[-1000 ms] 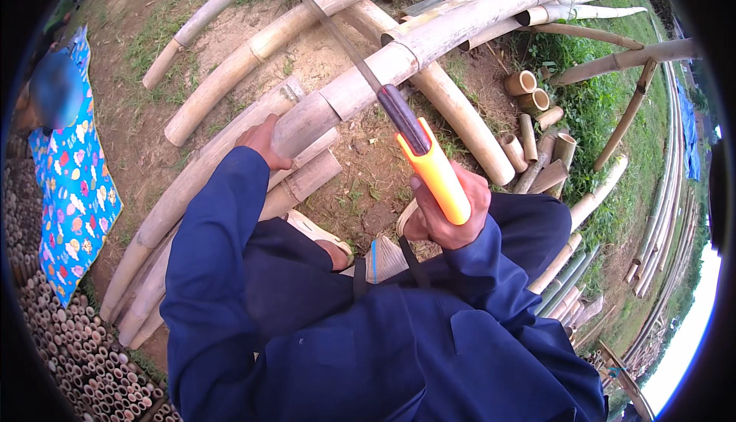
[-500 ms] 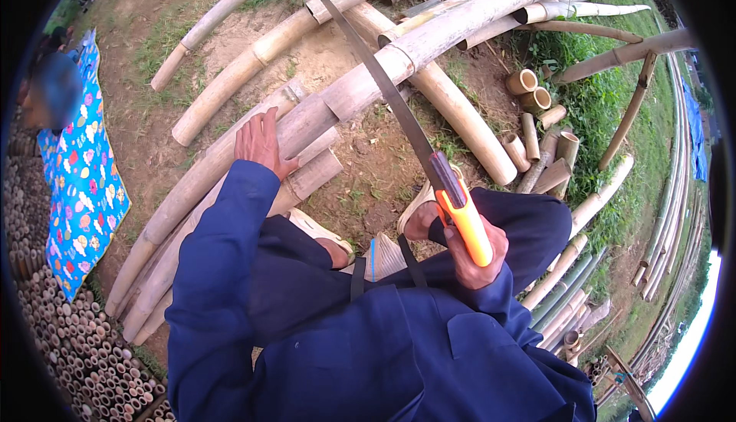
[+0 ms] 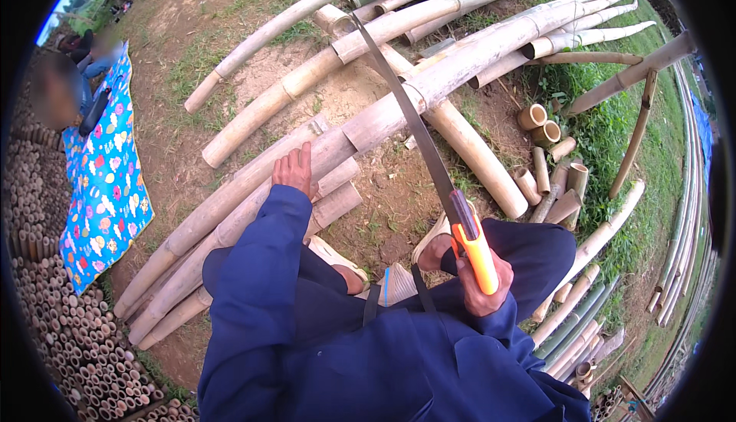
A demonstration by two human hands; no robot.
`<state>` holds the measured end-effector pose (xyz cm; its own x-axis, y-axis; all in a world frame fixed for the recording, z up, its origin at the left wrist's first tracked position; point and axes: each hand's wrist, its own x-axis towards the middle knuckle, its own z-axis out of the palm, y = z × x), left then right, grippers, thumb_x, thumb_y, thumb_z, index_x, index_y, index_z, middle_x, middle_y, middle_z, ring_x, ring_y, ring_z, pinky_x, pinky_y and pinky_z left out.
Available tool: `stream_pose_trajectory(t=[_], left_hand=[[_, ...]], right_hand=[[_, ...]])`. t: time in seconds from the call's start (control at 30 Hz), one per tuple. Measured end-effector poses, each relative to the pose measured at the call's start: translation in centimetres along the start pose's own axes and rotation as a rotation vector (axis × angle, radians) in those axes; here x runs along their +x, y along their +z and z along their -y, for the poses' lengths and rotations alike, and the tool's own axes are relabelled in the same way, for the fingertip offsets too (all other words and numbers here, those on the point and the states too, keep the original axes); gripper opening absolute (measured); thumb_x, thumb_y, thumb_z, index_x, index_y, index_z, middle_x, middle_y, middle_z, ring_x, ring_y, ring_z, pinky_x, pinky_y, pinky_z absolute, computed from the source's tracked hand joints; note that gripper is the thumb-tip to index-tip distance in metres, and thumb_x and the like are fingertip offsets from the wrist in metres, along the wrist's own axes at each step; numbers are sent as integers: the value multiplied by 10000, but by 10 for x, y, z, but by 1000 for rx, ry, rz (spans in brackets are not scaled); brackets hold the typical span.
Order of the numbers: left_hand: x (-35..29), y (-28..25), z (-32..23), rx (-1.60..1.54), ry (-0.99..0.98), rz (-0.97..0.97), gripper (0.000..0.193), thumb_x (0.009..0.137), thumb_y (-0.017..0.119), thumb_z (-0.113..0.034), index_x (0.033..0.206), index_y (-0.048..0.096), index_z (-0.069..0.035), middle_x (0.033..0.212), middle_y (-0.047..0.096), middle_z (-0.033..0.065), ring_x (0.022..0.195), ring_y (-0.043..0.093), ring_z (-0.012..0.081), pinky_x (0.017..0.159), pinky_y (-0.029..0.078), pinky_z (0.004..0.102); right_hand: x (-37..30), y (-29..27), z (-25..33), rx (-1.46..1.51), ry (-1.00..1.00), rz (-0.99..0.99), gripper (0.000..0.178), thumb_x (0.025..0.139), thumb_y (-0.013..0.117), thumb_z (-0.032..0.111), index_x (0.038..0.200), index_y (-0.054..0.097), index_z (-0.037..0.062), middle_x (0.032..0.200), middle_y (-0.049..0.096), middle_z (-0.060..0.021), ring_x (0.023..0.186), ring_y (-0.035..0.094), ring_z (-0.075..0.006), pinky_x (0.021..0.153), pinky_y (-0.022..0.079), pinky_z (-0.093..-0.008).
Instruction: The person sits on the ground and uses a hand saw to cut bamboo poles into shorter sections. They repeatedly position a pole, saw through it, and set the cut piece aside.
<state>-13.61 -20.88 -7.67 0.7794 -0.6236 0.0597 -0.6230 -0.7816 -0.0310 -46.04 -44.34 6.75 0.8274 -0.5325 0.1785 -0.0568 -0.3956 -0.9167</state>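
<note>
In my right hand (image 3: 487, 288) is a handsaw, fingers wrapped around its orange handle (image 3: 477, 257). Its long, narrow blade (image 3: 410, 115) points away and to the left, crossing over a thick, pale bamboo pole (image 3: 456, 77) near one of its joints. I cannot tell whether blade and pole touch. My left hand (image 3: 294, 169) lies with fingers stretched out on the near end of the bamboo, left of the blade, close to a step or cut line around it. Beside that hand lie more bamboo lengths (image 3: 199, 215), side by side on the ground.
Another bamboo pole (image 3: 479, 157) runs crosswise beneath the thick one. Short bamboo pieces (image 3: 540, 127) sit on the right by grass. Far left, a patterned blue sheet (image 3: 107, 192) hangs near a blurred person (image 3: 61, 92), above stacked cut bamboo (image 3: 92, 345). My feet (image 3: 337, 261) flank bare soil.
The whole view has shifted, so the scene sits lower and farther right. My left hand's fingers are closer together on the bamboo. The saw stays in my right hand, across the pole.
</note>
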Motion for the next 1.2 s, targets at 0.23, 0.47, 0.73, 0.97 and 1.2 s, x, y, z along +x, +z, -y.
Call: stream_pose_trajectory(t=[0.23,0.47,0.73,0.97,1.2], left_hand=[[38,-29,33,-368,26,355,995,573,933,-243,1428,437,-123,1206,648,205,1144,631,433,1003,490,485],[38,-15,60,-574,29,511,1033,580,940,-272,1468,433,-134,1253,650,222,1227,596,425,1027,454,492],[-10,-7,-11,-25,41,-240,1132,589,957,-312,1518,372,-38,1385,474,194,1203,515,382,1065,400,489],[2,49,5,179,24,-361,1064,599,902,-202,1521,383,-88,1312,542,162,1137,578,361,1009,466,481],[26,-5,26,-306,2,247,1100,578,934,-246,1523,385,-125,1270,611,197,1173,607,399,1006,477,458]], right_hand=[[-21,-15,-14,42,203,-31,264,879,676,29,1115,705,-85,905,747,-136,822,735,-207,788,564,-316],[-2,-19,-14,54,118,-72,260,901,671,65,1121,699,-70,755,689,-53,662,660,-142,645,522,-278],[-5,-13,-4,46,271,-26,256,893,708,24,1135,696,-58,885,724,-98,740,678,-163,733,531,-285],[-10,-9,19,-1,86,54,222,867,737,-19,1087,718,-42,813,709,-106,674,682,-180,656,517,-300],[-15,-6,12,20,57,107,179,861,738,-7,1036,716,-39,787,708,-113,656,693,-214,638,528,-316]])
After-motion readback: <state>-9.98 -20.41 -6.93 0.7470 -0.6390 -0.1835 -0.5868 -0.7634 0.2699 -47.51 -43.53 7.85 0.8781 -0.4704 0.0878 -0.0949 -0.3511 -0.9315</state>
